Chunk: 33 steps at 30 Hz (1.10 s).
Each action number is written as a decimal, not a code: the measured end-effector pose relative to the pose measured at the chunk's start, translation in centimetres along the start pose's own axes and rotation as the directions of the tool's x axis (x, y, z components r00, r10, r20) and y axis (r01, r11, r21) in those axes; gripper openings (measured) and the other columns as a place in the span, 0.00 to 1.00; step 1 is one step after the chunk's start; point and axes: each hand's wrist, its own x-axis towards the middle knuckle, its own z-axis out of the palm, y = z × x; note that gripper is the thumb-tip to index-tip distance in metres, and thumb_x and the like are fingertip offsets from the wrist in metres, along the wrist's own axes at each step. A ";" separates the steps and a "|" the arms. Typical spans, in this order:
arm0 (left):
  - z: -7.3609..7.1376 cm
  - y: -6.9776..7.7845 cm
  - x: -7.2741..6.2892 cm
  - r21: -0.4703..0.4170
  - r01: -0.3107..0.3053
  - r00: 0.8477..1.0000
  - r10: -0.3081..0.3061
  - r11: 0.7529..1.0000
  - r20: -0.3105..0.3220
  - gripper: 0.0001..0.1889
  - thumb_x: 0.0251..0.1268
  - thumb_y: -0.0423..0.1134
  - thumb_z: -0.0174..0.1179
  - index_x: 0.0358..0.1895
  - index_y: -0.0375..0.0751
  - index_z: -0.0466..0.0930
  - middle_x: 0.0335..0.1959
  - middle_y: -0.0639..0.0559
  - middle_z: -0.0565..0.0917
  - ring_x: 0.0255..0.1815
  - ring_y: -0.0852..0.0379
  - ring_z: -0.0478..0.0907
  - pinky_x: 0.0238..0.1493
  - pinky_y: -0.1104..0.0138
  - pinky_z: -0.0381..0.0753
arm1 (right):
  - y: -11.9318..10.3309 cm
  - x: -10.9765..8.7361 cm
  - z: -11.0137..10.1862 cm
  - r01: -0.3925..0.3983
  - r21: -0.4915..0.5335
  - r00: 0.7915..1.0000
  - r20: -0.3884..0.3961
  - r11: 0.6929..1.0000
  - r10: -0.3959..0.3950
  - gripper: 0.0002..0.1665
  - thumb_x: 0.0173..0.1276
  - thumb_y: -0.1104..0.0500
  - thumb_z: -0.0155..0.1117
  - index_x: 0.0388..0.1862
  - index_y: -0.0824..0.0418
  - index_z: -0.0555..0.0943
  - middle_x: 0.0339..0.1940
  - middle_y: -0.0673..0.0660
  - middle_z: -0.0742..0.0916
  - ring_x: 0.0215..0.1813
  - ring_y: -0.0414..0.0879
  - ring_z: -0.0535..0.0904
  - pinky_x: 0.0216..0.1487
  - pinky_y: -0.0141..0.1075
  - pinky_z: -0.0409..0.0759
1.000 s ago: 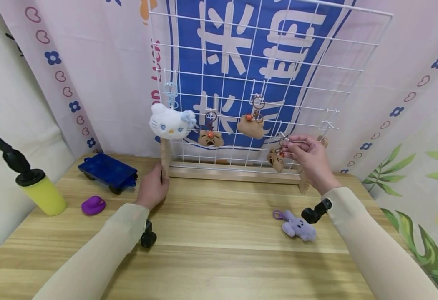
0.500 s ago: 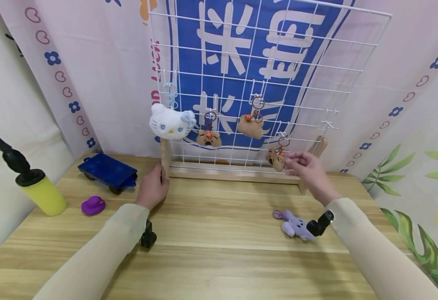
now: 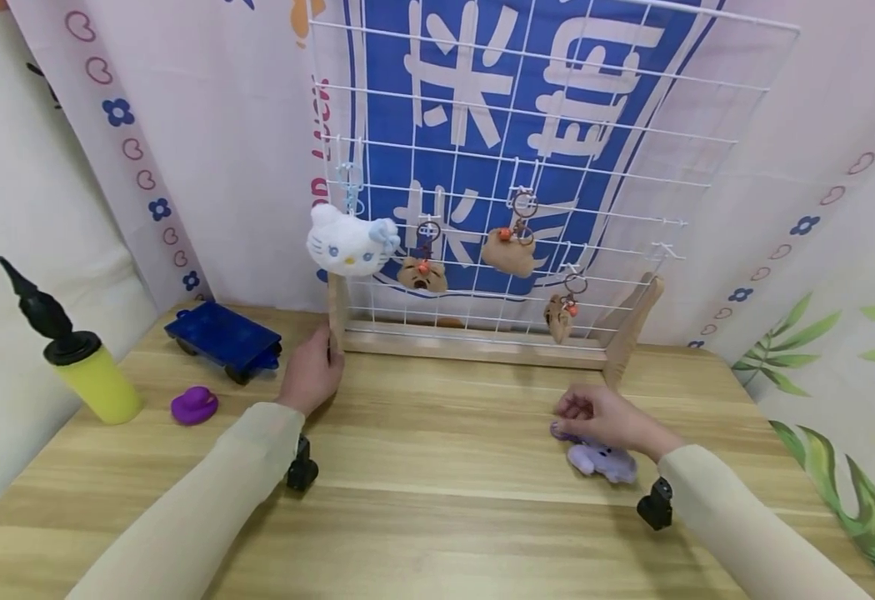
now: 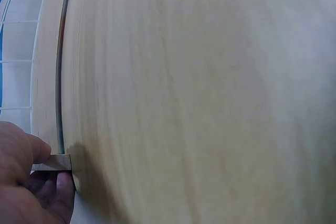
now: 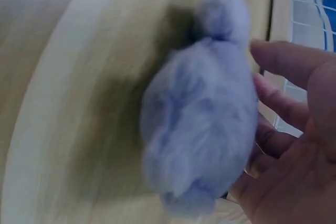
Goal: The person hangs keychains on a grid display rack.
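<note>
My left hand (image 3: 312, 371) grips the left foot of the wooden stand (image 3: 475, 343); in the left wrist view, thumb and fingers lie on either side of the wooden end (image 4: 52, 162). At the right, my right hand (image 3: 604, 417) is low over the table at a purple plush keychain (image 3: 612, 464). Its fingertips are right at the end with the purple ring (image 3: 557, 430). The right wrist view shows the fluffy plush (image 5: 205, 114) blurred, with fingers along its side; I cannot tell whether they pinch it.
A white wire grid (image 3: 632, 129) rises from the stand. From it hang a white cat plush (image 3: 351, 244) and brown plush keychains (image 3: 508, 252). At the left lie a blue toy cart (image 3: 227, 335), a purple hat-like toy (image 3: 194, 406) and a yellow pump (image 3: 103, 383).
My right hand has left the brown keychain at the grid's lower right and come down to the purple plush. That brown keychain hangs from its hook. My left hand keeps its grip.
</note>
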 end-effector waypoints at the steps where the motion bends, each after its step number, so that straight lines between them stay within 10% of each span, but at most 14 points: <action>1: 0.0 0.0 0.0 0.000 -0.001 1.000 0.001 1.000 -0.002 0.24 0.76 0.30 0.51 0.71 0.24 0.65 0.58 0.24 0.81 0.56 0.29 0.82 0.56 0.39 0.83 | 0.0 -0.1 0.0 -0.002 -0.011 1.000 0.018 1.000 0.003 0.13 0.72 0.57 0.71 0.47 0.66 0.83 0.40 0.56 0.88 0.39 0.40 0.79 0.41 0.29 0.78; 22: 0.0 0.2 0.2 0.003 0.002 1.000 -0.002 1.000 0.006 0.27 0.76 0.30 0.51 0.74 0.24 0.63 0.60 0.23 0.79 0.58 0.28 0.82 0.59 0.38 0.82 | 0.3 -0.9 0.6 -0.038 -0.008 0.997 -0.061 0.999 0.037 0.11 0.70 0.61 0.72 0.42 0.63 0.78 0.40 0.56 0.87 0.39 0.40 0.78 0.39 0.30 0.77; 33: 0.1 0.4 0.2 0.014 0.016 1.000 -0.016 1.000 0.013 0.27 0.76 0.29 0.51 0.75 0.24 0.62 0.60 0.23 0.79 0.58 0.29 0.82 0.59 0.39 0.82 | 1.1 -1.6 0.2 -0.168 0.238 0.983 -0.030 0.957 0.180 0.11 0.76 0.60 0.65 0.45 0.69 0.80 0.38 0.59 0.92 0.37 0.40 0.86 0.36 0.29 0.81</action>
